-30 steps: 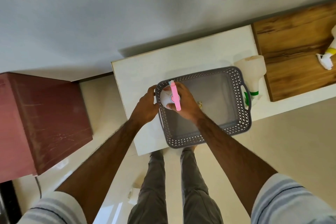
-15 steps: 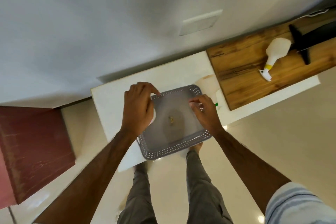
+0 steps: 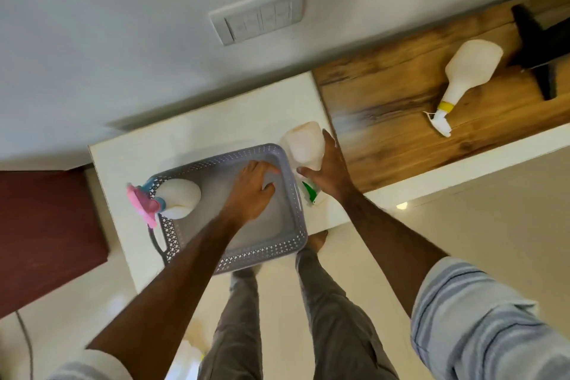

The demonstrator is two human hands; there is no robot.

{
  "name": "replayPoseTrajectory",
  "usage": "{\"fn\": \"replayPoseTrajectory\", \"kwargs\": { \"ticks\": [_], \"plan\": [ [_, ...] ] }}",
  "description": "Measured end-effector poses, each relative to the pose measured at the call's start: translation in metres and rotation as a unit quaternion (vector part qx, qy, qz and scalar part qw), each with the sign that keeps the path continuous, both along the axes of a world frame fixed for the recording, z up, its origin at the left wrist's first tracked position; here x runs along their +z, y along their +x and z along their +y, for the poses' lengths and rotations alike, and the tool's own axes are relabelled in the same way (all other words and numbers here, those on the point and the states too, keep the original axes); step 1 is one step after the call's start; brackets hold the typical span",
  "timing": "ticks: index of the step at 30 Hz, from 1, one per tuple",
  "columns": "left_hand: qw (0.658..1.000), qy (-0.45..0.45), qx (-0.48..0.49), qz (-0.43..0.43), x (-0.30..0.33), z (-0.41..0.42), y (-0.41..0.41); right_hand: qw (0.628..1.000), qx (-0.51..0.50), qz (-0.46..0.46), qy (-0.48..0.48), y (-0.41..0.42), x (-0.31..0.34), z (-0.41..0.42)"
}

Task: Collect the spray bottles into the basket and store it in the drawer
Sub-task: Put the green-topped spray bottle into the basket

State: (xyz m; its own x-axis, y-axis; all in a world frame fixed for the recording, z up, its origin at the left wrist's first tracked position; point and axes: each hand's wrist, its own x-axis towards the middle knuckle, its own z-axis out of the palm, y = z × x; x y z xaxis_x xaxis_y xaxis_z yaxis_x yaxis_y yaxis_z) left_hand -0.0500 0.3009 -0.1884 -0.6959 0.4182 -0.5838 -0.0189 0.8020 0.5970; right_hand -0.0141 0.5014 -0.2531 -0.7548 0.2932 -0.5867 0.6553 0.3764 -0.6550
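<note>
A grey perforated basket (image 3: 271, 251) sits on the white counter (image 3: 197, 139). A white spray bottle with a pink and blue nozzle (image 3: 175, 199) lies in the basket's left end, its nozzle sticking out over the rim. My left hand (image 3: 251, 191) rests inside the basket with fingers spread, holding nothing. My right hand (image 3: 328, 174) is wrapped around a white spray bottle with a green nozzle (image 3: 305, 145), just right of the basket. A third white bottle with a yellow collar (image 3: 465, 71) lies on the wooden surface (image 3: 401, 120) at the right.
A black object (image 3: 543, 43) lies beyond the yellow-collared bottle. A dark red cabinet (image 3: 46, 234) stands at the left. A switch plate (image 3: 257, 20) is on the wall. My legs and the cream floor (image 3: 462, 219) are below the counter edge.
The pink-nozzled bottle now lies released in the basket's left end. My left hand moved into the basket, and my right hand left the rim and took hold of the green-nozzled bottle.
</note>
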Motion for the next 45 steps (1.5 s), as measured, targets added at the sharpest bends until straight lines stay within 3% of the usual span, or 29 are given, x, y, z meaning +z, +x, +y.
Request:
{"fn": "replayPoseTrajectory", "kwargs": {
  "ticks": [6, 11, 13, 16, 18, 22, 24, 26, 27, 30, 33, 37, 41, 45],
  "plan": [
    [0.999, -0.005, -0.043, 0.032, 0.001, 0.004, 0.009, 0.998, -0.027, -0.002, -0.054, 0.001, 0.000, 0.007],
    [0.989, 0.062, -0.081, 0.108, 0.018, 0.008, -0.002, 0.972, -0.072, -0.049, -0.220, 0.002, 0.059, 0.029],
    [0.977, 0.073, -0.118, 0.162, 0.027, 0.007, -0.006, 0.926, -0.109, -0.098, -0.349, 0.007, 0.091, 0.034],
    [0.948, 0.092, -0.173, 0.249, 0.040, 0.008, -0.006, 0.819, -0.147, -0.144, -0.535, 0.015, 0.134, 0.034],
    [0.932, 0.112, -0.178, 0.295, 0.047, 0.007, -0.005, 0.802, -0.124, -0.157, -0.563, 0.019, 0.153, 0.024],
    [0.933, 0.130, -0.132, 0.309, 0.059, -0.011, -0.007, 0.868, -0.009, -0.167, -0.468, 0.014, 0.168, 0.008],
    [0.961, 0.156, -0.056, 0.220, 0.063, -0.024, -0.003, 0.927, 0.093, -0.144, -0.334, 0.008, 0.167, 0.002],
    [0.979, 0.181, 0.026, 0.093, 0.061, -0.035, 0.003, 0.965, 0.189, -0.045, -0.176, 0.005, 0.166, -0.003],
    [0.980, 0.187, 0.040, 0.051, 0.057, -0.041, 0.006, 0.962, 0.228, 0.000, -0.149, 0.006, 0.164, -0.008],
    [0.982, 0.185, 0.017, 0.019, 0.042, -0.063, 0.017, 0.945, 0.251, 0.043, -0.205, 0.009, 0.158, -0.035],
    [0.980, 0.194, 0.049, -0.018, 0.031, -0.084, 0.038, 0.949, 0.220, 0.040, -0.223, 0.004, 0.150, -0.063],
    [0.969, 0.187, 0.159, -0.033, 0.019, -0.126, 0.072, 0.946, 0.270, 0.027, -0.176, -0.002, 0.129, -0.097],
    [0.966, 0.118, 0.224, 0.053, 0.016, -0.194, 0.099, 0.950, 0.288, 0.077, -0.090, -0.006, 0.101, -0.130],
    [0.921, 0.024, 0.367, 0.128, -0.006, -0.243, 0.091, 0.951, 0.283, 0.120, -0.045, -0.008, 0.068, -0.156]
  ]
}}
